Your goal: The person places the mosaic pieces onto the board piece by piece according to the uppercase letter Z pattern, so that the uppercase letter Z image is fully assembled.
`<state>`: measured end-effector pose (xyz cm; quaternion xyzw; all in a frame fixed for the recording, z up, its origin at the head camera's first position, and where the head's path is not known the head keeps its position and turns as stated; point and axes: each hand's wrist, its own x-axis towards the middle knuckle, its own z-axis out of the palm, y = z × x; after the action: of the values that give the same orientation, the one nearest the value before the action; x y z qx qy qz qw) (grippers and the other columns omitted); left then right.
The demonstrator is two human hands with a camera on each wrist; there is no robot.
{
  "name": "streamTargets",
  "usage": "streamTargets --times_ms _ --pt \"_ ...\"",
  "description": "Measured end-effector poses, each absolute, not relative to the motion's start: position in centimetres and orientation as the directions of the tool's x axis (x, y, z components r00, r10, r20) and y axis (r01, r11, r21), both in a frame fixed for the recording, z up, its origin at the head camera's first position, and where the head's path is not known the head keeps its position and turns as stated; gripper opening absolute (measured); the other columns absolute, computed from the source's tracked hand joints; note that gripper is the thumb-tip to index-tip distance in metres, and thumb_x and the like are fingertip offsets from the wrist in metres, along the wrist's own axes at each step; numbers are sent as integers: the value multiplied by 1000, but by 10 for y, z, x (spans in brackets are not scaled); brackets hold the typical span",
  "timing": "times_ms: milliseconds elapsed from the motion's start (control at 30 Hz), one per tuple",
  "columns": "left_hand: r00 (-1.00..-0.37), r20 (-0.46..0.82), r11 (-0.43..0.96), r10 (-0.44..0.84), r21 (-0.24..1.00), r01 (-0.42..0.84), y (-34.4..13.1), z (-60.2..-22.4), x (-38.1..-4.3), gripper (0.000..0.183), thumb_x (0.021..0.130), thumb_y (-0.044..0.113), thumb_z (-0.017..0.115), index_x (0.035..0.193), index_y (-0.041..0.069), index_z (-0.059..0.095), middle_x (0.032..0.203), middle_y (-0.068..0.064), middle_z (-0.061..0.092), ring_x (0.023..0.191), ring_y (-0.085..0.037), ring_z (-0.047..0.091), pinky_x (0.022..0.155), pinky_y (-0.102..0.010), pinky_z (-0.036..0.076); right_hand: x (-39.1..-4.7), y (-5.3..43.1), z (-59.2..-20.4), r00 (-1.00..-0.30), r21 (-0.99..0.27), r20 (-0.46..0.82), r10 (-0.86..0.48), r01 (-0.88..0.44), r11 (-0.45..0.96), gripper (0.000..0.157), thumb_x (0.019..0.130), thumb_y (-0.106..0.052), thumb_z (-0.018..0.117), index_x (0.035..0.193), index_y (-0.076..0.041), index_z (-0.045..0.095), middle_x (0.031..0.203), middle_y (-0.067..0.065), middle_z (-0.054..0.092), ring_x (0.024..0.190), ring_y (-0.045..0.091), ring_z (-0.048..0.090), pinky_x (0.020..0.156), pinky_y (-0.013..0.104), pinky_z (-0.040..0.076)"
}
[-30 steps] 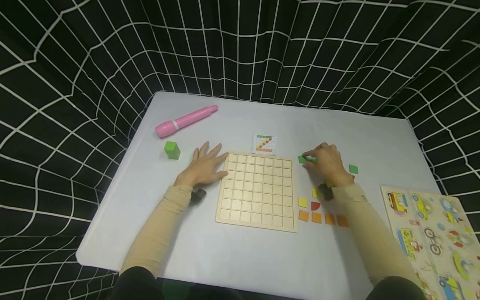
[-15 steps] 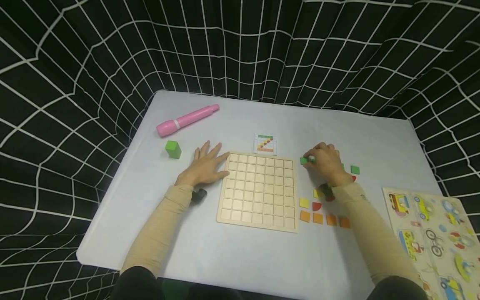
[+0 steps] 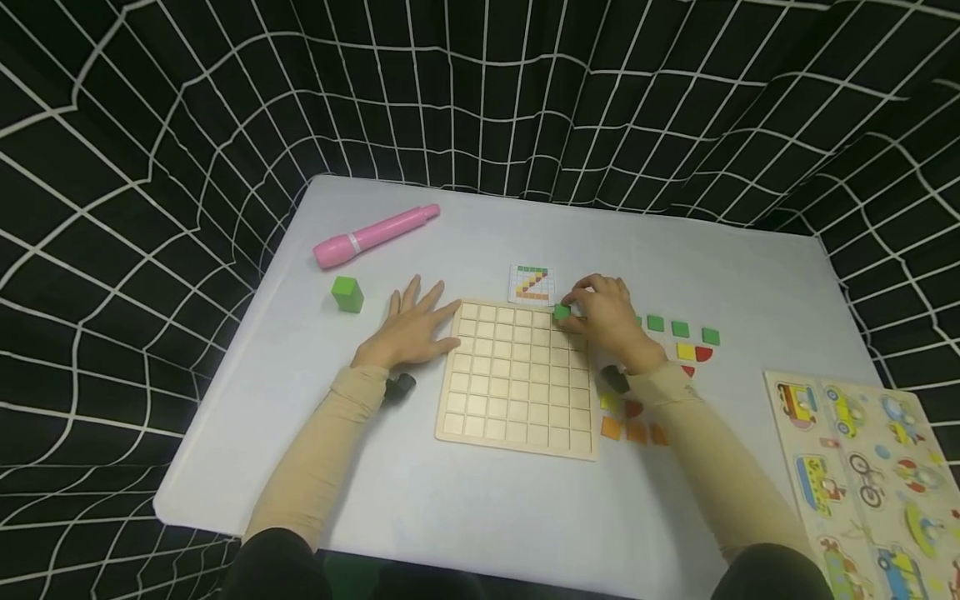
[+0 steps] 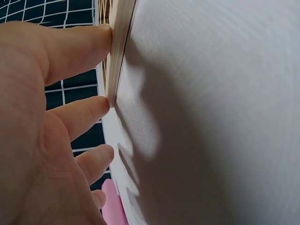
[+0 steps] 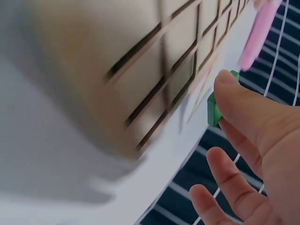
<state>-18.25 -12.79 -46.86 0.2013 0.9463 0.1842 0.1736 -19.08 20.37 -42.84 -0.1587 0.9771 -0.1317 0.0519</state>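
A square wooden grid board [image 3: 517, 379] lies in the middle of the white table. My left hand [image 3: 405, 333] is spread flat at its left side, thumb and forefinger touching the edge; the left wrist view shows these fingertips against the board's side [image 4: 115, 61]. Over the board's top right corner, my right hand [image 3: 606, 317] pinches a green square tile [image 3: 562, 312] between thumb and forefinger. In the right wrist view the green tile [image 5: 214, 110] is partly hidden behind the thumb. Just beyond the board's top edge lies a small pattern card [image 3: 532, 285] with a coloured Z-like figure.
Right of the board lie several green tiles [image 3: 679, 329], yellow squares [image 3: 686, 352], red quarter-rounds [image 3: 703, 354] and orange squares [image 3: 636, 432], some hidden under the right forearm. A picture puzzle board [image 3: 862, 475] sits far right. A green block [image 3: 347, 295] and pink torch-shaped object [image 3: 375, 235] are at left.
My right hand has moved left from the row of green tiles to the board's top right corner, carrying a green tile. My left hand has stayed at the board's edge.
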Motion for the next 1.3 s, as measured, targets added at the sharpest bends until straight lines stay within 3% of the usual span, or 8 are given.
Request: streamTargets --times_ms 267,600,767,1033,1300 --pt "-861 -260 853 438 422 307 -127 -468 -183 74 101 53 54 164 24 30 177 -12 2 161 -44 -19 126 -72 -9 -199 156 -428 -902 -285 -71 -426 -391 875 37 91 -29 78 118 -5 75 139 19 59 139 44 46 129 60 24" --pt "-863 -253 855 437 415 311 -126 -468 -180 72 101 52 54 163 24 32 177 -12 3 161 -45 -17 127 -72 -6 -212 116 -439 -876 -313 -115 -468 -415 854 38 94 -34 76 121 -7 76 142 17 60 142 42 45 129 64 22" --pt "-860 -254 852 442 420 314 -124 -465 -179 72 101 52 54 163 23 32 177 -13 3 161 -46 -17 126 -73 -6 -215 108 -444 -871 -317 -134 -472 -413 853 37 94 -33 75 121 -8 76 141 15 63 137 39 51 128 61 27" --pt "-856 -261 851 446 421 315 -124 -462 -179 73 101 51 55 163 23 31 177 -13 3 161 -46 -17 126 -73 -6 -215 105 -444 -887 -285 -103 -450 -407 868 36 87 -36 79 114 -13 79 135 11 70 133 38 57 124 67 31" --pt "-856 -263 849 445 428 310 -126 -461 -179 73 100 50 56 163 22 32 176 -14 3 160 -46 -17 126 -72 -7 -215 114 -443 -894 -281 -64 -444 -410 867 40 87 -43 78 117 -16 79 139 10 68 137 39 55 124 65 33"
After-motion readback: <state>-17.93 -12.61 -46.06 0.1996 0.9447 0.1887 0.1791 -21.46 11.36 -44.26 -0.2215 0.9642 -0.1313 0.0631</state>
